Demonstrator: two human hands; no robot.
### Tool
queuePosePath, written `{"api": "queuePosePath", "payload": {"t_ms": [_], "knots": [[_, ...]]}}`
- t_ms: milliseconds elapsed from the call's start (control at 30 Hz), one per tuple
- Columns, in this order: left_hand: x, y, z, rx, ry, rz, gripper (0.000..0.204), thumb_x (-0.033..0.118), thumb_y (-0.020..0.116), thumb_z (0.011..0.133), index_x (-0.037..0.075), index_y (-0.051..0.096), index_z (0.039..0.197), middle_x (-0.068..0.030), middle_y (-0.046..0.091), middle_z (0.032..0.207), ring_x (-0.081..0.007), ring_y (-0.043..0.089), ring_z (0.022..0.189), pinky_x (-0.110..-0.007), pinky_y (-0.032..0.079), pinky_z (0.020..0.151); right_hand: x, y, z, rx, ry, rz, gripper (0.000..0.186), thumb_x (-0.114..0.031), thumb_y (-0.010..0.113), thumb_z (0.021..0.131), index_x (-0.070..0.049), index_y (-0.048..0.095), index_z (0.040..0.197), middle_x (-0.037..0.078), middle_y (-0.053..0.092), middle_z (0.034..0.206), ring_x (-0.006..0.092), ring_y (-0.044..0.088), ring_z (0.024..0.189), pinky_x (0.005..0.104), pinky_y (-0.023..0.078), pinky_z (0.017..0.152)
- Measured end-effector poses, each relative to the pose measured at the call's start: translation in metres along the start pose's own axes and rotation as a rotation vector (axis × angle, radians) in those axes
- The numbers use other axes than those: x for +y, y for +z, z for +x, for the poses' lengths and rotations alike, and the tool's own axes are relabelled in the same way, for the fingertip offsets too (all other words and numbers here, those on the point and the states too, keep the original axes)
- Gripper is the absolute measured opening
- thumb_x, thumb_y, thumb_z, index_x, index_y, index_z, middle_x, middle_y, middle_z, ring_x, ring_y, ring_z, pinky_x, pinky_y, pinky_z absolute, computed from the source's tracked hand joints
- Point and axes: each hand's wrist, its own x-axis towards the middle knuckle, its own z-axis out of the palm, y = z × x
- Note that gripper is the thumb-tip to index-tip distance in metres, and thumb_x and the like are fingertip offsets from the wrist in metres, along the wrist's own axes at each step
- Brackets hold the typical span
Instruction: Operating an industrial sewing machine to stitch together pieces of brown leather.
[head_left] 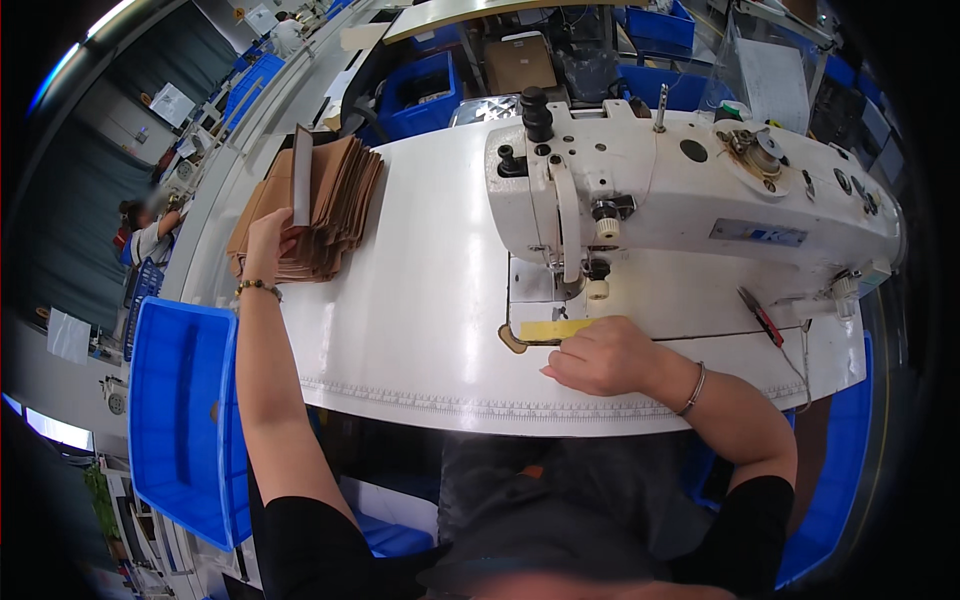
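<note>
A stack of flat brown pieces (345,205), like fabric or leather, lies at the left of the white sewing table (430,250). My left hand (268,240) is at the stack's near side, fingers closed on the edge of a brown piece with a grey strip (302,180) standing up along it. My right hand (605,357) rests curled on the table in front of the sewing machine (640,190), beside a yellow strip (552,330) near the needle area. The inside of its fingers is hidden, so I cannot see whether it holds anything.
A blue bin (185,410) stands left of the table. A red-handled pointed tool (762,317) lies under the machine's arm at the right. Another blue bin (420,95) with things in it stands behind the table. A person (155,235) sits far left.
</note>
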Motion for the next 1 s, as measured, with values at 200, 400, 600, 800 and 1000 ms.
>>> {"api": "queuePosePath", "payload": {"t_ms": [200,400,600,800,1000], "knots": [[-0.004,-0.060,0.008,0.320,0.468,-0.469,0.021,0.024,0.066,0.102,0.005,0.069,0.109,-0.0029,0.069,0.093,-0.0129,0.066,0.078,-0.025,0.056,0.070,-0.001,0.001,0.005,0.011,-0.050,0.000,0.036,-0.022,0.076,0.087,-0.012,0.049,0.066,0.002,0.049,0.060,0.0189,0.055,0.049,0.0340,0.044,0.043],[0.079,-0.002,-0.119,0.095,0.768,-0.364,0.025,0.022,0.062,0.106,0.000,0.072,0.112,-0.0018,0.070,0.098,-0.0073,0.064,0.084,-0.022,0.052,0.070,0.006,0.003,-0.003,0.001,-0.012,-0.039,0.036,-0.020,0.077,0.086,-0.012,0.048,0.066,0.001,0.048,0.060,0.0179,0.055,0.049,0.0330,0.043,0.042],[0.018,0.114,-0.242,-0.449,0.776,0.218,0.014,0.004,0.065,0.098,-0.006,0.074,0.102,-0.0184,0.077,0.111,-0.0314,0.071,0.114,-0.039,0.053,0.100,-0.001,0.006,0.001,0.072,0.022,-0.115,0.017,-0.017,0.073,0.085,-0.009,0.060,0.079,0.000,0.053,0.070,0.0154,0.058,0.057,0.0302,0.046,0.049],[-0.021,0.153,-0.268,-0.793,0.723,0.338,0.019,0.010,0.067,0.098,-0.003,0.075,0.108,-0.0181,0.075,0.117,-0.0386,0.067,0.122,-0.044,0.051,0.105,-0.004,0.017,0.005,0.030,0.088,-0.219,0.033,-0.015,0.072,0.080,-0.008,0.072,0.112,0.007,0.069,0.117,0.0131,0.064,0.069,0.0268,0.050,0.054],[-0.010,0.131,-0.269,-0.856,0.826,0.469,0.036,0.019,0.075,0.091,-0.002,0.072,0.120,-0.0175,0.070,0.131,-0.0396,0.058,0.134,-0.046,0.046,0.111,0.011,0.027,-0.008,-0.151,0.168,-0.232,0.027,-0.014,0.066,0.083,-0.005,0.070,0.108,0.012,0.071,0.116,0.0180,0.067,0.067,0.0308,0.052,0.055]]}}
